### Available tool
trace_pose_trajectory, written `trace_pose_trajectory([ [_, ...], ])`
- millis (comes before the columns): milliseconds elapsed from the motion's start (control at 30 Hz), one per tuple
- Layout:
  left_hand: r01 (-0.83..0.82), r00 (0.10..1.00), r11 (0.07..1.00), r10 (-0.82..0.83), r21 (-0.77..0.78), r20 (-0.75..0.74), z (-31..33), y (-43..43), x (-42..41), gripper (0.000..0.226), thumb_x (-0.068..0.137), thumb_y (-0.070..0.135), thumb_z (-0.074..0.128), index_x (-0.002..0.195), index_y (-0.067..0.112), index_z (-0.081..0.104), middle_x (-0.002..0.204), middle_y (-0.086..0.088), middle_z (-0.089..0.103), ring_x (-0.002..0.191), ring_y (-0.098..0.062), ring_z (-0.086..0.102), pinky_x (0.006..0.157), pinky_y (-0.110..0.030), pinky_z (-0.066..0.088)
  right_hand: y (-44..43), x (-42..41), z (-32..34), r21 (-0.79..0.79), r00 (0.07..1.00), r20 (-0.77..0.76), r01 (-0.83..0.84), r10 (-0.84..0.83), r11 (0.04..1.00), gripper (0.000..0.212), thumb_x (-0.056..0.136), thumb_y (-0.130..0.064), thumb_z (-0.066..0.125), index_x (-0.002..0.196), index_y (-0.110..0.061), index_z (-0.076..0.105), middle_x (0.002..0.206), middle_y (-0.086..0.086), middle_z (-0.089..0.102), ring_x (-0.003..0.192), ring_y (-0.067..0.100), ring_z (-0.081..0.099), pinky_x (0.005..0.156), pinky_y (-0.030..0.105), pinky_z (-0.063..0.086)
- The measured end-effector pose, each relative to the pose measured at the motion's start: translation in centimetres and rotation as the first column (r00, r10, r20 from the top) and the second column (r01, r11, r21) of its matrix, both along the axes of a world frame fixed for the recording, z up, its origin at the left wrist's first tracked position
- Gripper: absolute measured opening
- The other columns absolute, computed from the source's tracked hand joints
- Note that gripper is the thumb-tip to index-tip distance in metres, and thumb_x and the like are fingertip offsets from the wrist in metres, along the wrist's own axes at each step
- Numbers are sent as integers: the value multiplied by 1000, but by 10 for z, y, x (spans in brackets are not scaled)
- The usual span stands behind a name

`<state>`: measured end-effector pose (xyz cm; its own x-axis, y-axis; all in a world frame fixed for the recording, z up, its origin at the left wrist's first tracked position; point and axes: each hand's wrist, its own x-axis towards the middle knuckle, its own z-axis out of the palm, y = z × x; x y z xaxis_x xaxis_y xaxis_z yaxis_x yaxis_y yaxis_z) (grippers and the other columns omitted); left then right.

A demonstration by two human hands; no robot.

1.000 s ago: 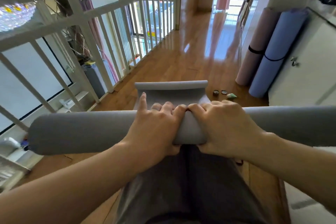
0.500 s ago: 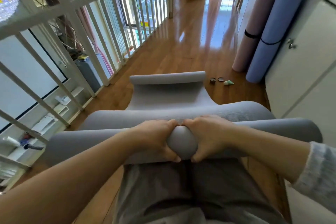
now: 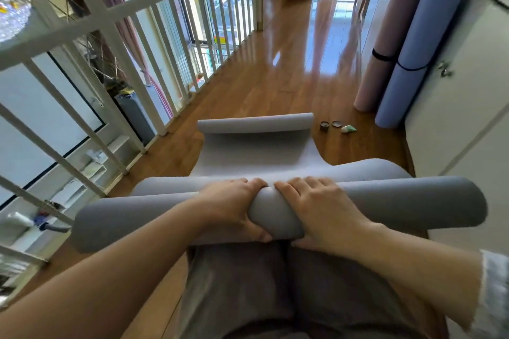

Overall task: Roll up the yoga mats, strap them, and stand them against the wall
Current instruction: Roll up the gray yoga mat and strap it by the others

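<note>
Fingers [image 3: 243,183] of our left hand [image 3: 228,206] curl over the top of the grey mat [image 3: 399,201], with the thumb tucked under the roll. Our right hand [image 3: 322,206] grips the same way just beside it, fingers over and thumb beneath. Both hands hold the roll at its middle, nearly touching each other.

We count three mats. The grey one is part rolled: one thick roll lies crosswise over our lap, a flat stretch runs away from it along the floor [image 3: 275,82], and the far end [image 3: 256,121] curls up into a small roll of its own. The other two stand upright on the right against the white wall, side by side and touching: one pink mat [image 3: 385,22] and one blue mat [image 3: 429,22]. Each wears one dark strap (two in all), the pink strap [image 3: 382,55] and the blue strap [image 3: 411,67] both about halfway up.

Three small things lie on the floor between the grey mat's far end and the blue mat: two dark round pieces [image 3: 325,126] and one pale green piece [image 3: 348,128], close together, too small for us to tell what they are.

One white railing [image 3: 132,44] runs along the left. One white door [image 3: 468,118] with a small metal latch [image 3: 444,72] stands just beside the blue mat. Our grey trousers [image 3: 248,289] show below the roll, and one pale sleeve [image 3: 495,278] at the right edge.
</note>
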<state>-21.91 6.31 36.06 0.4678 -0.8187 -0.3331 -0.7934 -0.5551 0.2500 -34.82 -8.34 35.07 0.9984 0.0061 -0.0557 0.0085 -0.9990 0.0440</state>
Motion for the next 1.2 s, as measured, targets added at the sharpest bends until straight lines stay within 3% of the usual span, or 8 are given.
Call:
trace_pose_trajectory([
  [67,-3,1000,1000,3,15,21,2,-4,1,85,62,70,70,134,39,37,125,11,54,108,-12,53,94,-34,45,-5,6,-3,-3,1000,8,15,-15,1000,86,69,-56,68,139,-26,29,129,-1,50,110,21,52,94,37,41],
  [233,-16,874,1000,11,6,486,-17,1,-32,97,72,70,59,149,27,17,142,3,38,127,-21,42,115,-47,17,-22,23,10,141,995,-99,9,5,990,86,61,-60,75,132,-27,38,118,-5,57,102,17,56,89,39,48],
  [400,5,944,997,21,-78,329,-7,-5,-2,91,67,72,63,141,33,30,128,5,53,114,-19,53,100,-39,38,-27,44,22,236,971,-240,54,5,970,89,60,-60,79,133,-27,41,121,-6,57,108,16,55,93,38,46],
  [500,-22,983,999,29,-41,181,0,-10,11,88,65,72,67,138,36,34,124,8,55,111,-16,54,96,-38,44,-14,31,5,-3,999,1,34,-34,999,102,62,-65,75,143,-22,30,131,0,50,116,23,51,100,42,39],
  [600,-15,994,1000,14,8,106,4,-17,17,86,64,71,69,136,38,37,126,10,55,112,-14,53,96,-36,44,-8,23,-16,-56,984,172,45,-35,997,95,55,-57,81,133,-18,44,119,6,61,102,27,61,90,43,48],
  [667,-23,989,1000,21,12,146,6,-21,15,88,66,71,67,139,36,34,128,8,52,116,-17,51,102,-41,40,-15,29,-14,-39,982,186,45,-37,998,87,56,-53,79,129,-18,47,114,6,63,96,27,62,84,41,49],
  [833,-11,846,998,40,-58,531,-23,-4,-25,94,77,56,65,150,27,13,147,0,34,133,-23,36,115,-52,9,-17,27,-18,-58,985,166,56,-46,997,87,48,-50,80,123,-15,53,105,7,65,86,28,63,77,40,50],
  [1200,21,873,998,11,-60,488,39,12,-39,95,76,58,64,148,32,8,142,3,40,130,-22,42,115,-54,7,-2,6,63,-32,997,57,-58,59,998,75,69,-61,67,131,-26,40,116,-5,57,100,16,57,89,34,47],
])
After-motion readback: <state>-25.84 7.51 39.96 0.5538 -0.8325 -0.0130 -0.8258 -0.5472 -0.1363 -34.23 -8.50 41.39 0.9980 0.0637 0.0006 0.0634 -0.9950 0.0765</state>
